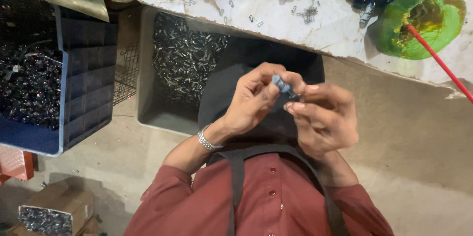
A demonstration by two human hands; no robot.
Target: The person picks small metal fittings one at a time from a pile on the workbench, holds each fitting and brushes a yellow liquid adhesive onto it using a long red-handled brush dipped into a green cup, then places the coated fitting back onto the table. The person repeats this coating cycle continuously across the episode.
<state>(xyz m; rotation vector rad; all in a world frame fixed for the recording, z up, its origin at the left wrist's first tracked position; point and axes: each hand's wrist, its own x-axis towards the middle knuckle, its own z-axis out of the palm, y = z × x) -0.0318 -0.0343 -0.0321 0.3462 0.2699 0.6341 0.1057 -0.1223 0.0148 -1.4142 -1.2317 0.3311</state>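
My left hand [253,100] and my right hand [325,117] meet in front of my chest, over my dark lap. Between their fingertips they pinch a small blue-grey cylindrical part [283,84] with a dark end. The left thumb and forefinger close round its upper end. The right fingers press on its lower end, which they partly hide. A metal watch sits on my left wrist. I wear a dark red shirt with a black apron strap.
A grey bin [148,93] of small dark metal parts sits on the floor ahead. A blue crate [84,98] of black parts stands at left. The white workbench [315,24] carries several black and blue parts and a green bowl [419,24] with a red stick. A cardboard box [59,206] lies lower left.
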